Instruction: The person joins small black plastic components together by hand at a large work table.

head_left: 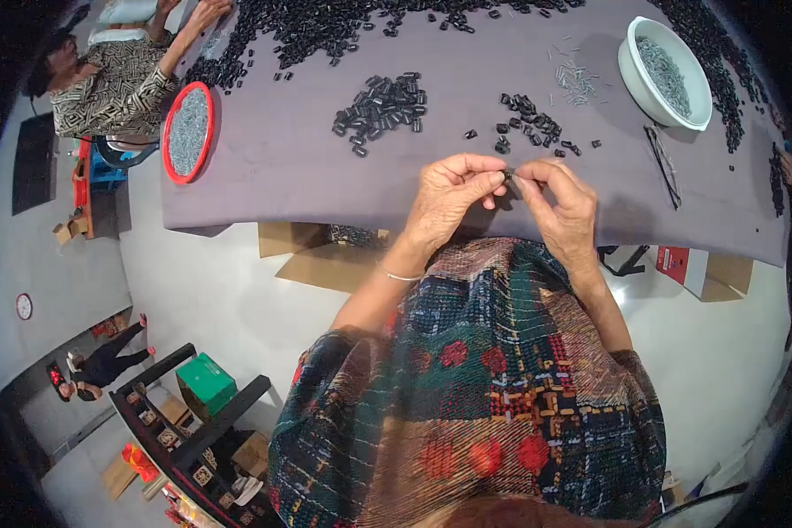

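Near the table's front edge, my left hand (453,198) pinches a small black plastic piece (508,175) between thumb and fingertips. My right hand (561,207) is closed in a pinch and meets the left at that piece; what it holds is too small to make out. Just beyond my hands lies a loose cluster of black pieces (537,123). A denser pile of black pieces (383,107) sits to the left of it. Beyond the right hand, thin pale pins (575,83) are scattered on the grey cloth.
A white bowl (629,66) of pale pins stands at the right, with tweezers (663,167) below it. At the left is a red-rimmed tray (166,150) of similar bits. Black pieces line the far side of the grey-covered table (273,176). A co-worker (110,88) sits at the left end.
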Action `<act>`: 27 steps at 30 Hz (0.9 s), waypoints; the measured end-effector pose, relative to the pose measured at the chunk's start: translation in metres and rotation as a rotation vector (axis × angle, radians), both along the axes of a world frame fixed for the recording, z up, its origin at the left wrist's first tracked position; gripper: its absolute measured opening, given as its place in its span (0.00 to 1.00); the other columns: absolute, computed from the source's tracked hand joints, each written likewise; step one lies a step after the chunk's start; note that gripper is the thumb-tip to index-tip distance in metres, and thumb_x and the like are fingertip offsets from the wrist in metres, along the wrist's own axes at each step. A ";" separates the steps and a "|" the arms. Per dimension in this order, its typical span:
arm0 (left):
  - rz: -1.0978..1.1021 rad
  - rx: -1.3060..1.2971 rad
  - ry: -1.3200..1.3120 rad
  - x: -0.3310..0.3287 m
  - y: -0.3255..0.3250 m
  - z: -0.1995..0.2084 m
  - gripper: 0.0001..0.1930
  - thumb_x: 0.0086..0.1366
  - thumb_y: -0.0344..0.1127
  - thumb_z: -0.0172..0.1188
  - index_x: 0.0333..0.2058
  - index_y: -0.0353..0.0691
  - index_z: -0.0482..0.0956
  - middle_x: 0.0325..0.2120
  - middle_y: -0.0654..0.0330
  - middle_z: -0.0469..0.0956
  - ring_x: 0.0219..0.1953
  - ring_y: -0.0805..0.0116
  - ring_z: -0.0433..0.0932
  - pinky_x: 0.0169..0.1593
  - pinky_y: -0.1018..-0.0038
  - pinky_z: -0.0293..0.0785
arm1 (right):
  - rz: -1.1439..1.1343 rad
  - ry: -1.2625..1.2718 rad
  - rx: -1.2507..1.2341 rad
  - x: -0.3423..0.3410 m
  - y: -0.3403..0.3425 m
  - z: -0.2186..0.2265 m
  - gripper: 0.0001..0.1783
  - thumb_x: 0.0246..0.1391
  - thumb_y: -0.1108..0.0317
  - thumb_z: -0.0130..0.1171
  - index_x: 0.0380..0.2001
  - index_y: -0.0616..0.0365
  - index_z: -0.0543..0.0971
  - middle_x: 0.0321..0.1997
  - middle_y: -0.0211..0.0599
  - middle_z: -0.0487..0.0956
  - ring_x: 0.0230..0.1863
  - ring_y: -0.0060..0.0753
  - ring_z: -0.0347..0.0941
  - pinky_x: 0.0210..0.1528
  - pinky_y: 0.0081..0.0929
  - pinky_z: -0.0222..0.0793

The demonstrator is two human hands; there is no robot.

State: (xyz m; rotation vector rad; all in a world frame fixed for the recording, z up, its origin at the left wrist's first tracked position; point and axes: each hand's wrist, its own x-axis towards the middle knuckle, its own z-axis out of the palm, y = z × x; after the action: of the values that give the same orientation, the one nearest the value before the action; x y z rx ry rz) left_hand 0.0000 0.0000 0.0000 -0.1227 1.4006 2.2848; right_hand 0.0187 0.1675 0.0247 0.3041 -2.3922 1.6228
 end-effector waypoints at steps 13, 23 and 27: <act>0.040 -0.174 0.097 0.020 -0.008 -0.001 0.07 0.60 0.26 0.59 0.38 0.31 0.78 0.28 0.60 0.79 0.28 0.78 0.76 0.32 0.83 0.74 | 0.033 0.046 0.165 0.012 -0.011 -0.003 0.06 0.47 0.81 0.59 0.31 0.62 0.75 0.27 0.35 0.77 0.24 0.25 0.73 0.26 0.21 0.68; -0.003 0.001 -0.053 0.026 -0.012 -0.014 0.07 0.61 0.27 0.58 0.37 0.32 0.77 0.30 0.57 0.79 0.28 0.75 0.77 0.33 0.82 0.75 | 0.120 -0.323 -0.101 0.013 -0.007 -0.005 0.02 0.51 0.79 0.57 0.29 0.64 0.75 0.27 0.25 0.74 0.27 0.14 0.67 0.29 0.14 0.64; 0.003 0.210 -0.121 0.026 -0.010 -0.019 0.07 0.61 0.27 0.58 0.37 0.32 0.77 0.29 0.57 0.79 0.26 0.75 0.76 0.32 0.82 0.75 | 0.124 -0.222 -0.032 0.011 -0.008 -0.009 0.02 0.51 0.78 0.58 0.28 0.64 0.74 0.27 0.24 0.73 0.27 0.13 0.66 0.28 0.13 0.62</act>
State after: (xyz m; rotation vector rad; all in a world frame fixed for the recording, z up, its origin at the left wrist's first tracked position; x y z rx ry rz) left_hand 0.0258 -0.0095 -0.0187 -0.1931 1.0948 2.3678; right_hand 0.0300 0.1594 0.0153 0.2846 -2.5509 1.8355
